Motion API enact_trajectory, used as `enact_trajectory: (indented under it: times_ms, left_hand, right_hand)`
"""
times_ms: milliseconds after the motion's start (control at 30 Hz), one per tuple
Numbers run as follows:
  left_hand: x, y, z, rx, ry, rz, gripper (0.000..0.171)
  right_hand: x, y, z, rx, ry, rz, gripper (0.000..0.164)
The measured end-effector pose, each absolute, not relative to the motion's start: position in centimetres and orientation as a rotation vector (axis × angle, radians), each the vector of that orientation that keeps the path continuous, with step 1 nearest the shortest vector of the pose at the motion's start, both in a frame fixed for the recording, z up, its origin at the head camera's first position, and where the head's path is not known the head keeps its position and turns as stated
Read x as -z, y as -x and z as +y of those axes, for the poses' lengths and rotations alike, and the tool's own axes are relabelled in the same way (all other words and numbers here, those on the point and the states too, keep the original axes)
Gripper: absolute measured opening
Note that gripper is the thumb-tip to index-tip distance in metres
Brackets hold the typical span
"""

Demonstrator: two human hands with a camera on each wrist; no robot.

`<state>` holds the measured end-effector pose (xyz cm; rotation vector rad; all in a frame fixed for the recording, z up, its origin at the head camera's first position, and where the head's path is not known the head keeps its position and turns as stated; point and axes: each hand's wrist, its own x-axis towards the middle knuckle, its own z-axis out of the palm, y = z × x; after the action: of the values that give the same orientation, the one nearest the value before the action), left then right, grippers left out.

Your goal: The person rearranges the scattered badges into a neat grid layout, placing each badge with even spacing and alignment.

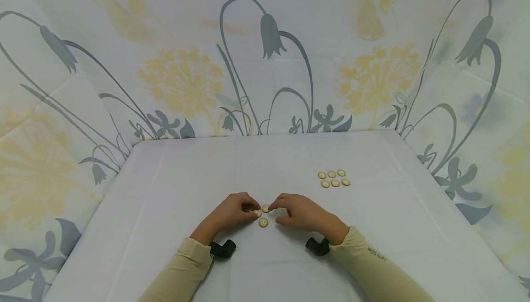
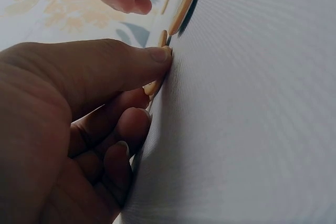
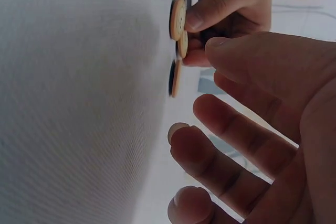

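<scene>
My left hand [image 1: 233, 211] pinches a small round wooden disc [image 1: 257, 213] at its edge between thumb and forefinger, down at the white cloth. Two like discs lie by it: one [image 1: 265, 208] just behind and to its right, another [image 1: 263, 222] nearer to me. The right hand [image 1: 304, 213] is across from the left, its forefinger tip right at the rear disc's edge and its thumb apart. In the right wrist view its fingers [image 3: 194, 150] are spread in a loose bend with nothing between them. Dark marks show on the face of the near disc [image 3: 178, 19].
Farther back on the right, several matching discs [image 1: 335, 183] lie in two rows. The white cloth [image 1: 186, 168] covers the table, and a flower-patterned curtain [image 1: 269, 85] hangs along its back and sides. A black wrist camera [image 1: 318, 246] sits on each wrist.
</scene>
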<state>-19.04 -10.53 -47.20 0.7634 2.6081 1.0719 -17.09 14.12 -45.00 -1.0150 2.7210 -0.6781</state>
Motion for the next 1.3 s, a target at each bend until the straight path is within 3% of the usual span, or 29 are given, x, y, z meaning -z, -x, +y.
enact_trajectory:
  times_ms: [1067,1300]
  left_hand:
    - [47.4,19.2,-10.7,-1.050,-0.761,2.639,0.016]
    - [47.4,19.1,-10.6,-1.062,-0.766,2.635,0.015]
  right_hand:
    - [45.3,15.9,12.9,0.553,1.282,2.591,0.030]
    - [45.5,16.0,12.9,0.557,1.341,2.594,0.022]
